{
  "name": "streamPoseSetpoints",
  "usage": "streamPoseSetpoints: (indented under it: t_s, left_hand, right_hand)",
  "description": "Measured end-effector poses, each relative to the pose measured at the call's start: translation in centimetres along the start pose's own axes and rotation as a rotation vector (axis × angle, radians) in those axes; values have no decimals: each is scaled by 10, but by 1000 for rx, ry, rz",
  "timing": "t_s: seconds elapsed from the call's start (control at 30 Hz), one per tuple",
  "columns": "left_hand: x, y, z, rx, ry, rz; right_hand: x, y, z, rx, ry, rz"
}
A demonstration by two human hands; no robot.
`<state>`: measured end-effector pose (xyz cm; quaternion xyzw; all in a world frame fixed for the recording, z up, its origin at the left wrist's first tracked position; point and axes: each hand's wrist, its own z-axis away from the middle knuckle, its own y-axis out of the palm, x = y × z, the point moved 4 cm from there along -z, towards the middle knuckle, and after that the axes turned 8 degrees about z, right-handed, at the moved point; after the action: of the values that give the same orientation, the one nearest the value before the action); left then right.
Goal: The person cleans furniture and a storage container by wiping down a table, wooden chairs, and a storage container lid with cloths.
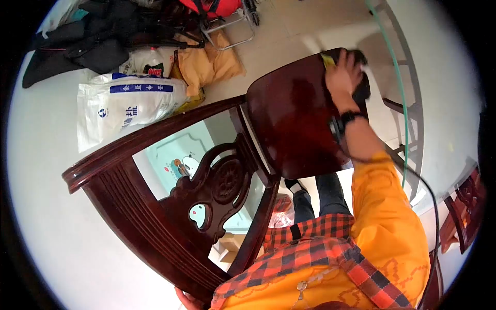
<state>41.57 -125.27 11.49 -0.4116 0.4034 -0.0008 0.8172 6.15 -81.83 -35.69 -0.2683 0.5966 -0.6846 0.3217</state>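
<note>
Your left hand, mostly hidden, is at the chair's backrest; its grip can't be told. The seat lies beyond, rightward, nearer your right hand, open, fingers spread over a dark cloth at its edge.

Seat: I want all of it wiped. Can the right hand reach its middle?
Likely yes: the right hand is near the edge of the seat, and nothing stands in between.
</note>
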Motion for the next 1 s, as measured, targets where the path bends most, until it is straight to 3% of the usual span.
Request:
streamPoseSetpoints:
  t_s: [0.1, 0.17, 0.23, 0.37, 0.53, 0.63, 0.67, 0.77, 0.87, 0.9, 0.93, 1.0]
  left_hand:
    - [7, -20, -5, 4, -4, -64]
    - [25, -37, -9, 76, -33, -58]
    - [31, -38, -2, -21, -107, -55]
    - [29, -31, 10, -70, -171, -51]
    - [29, -30, 10, -66, -198, -25]
    - [28, -32, 8, -49, -193, -20]
    - [28, -32, 6, -39, -190, -18]
    - [23, -31, 5, -21, -177, -30]
    - [19, -31, 3, -12, -147, -41]
    - [18, -32, 4, -6, -141, -42]
    - [16, -34, 3, 3, -136, -42]
    - [12, -39, 1, 13, -126, -36]
  right_hand:
    - [86, -20, 16, 172, -385, 82]
    - [127, -6, 64, 80, -687, -63]
    - [146, -7, 115, -4, -819, -254]
    - [131, -4, 186, -1, -1039, -295]
    - [39, -15, 230, 302, -1434, -344]
    - [-6, -15, 223, 361, -1382, -179]
    - [-10, -16, 203, 362, -1264, -113]
    - [-8, -15, 106, -63, -744, 149]
    - [-18, -2, -9, -133, -248, 33]
    - [-28, 11, -40, -98, -218, -113]
    - [-41, 27, -68, 137, -166, -275]
    - [-54, 18, -64, 97, -198, -296]
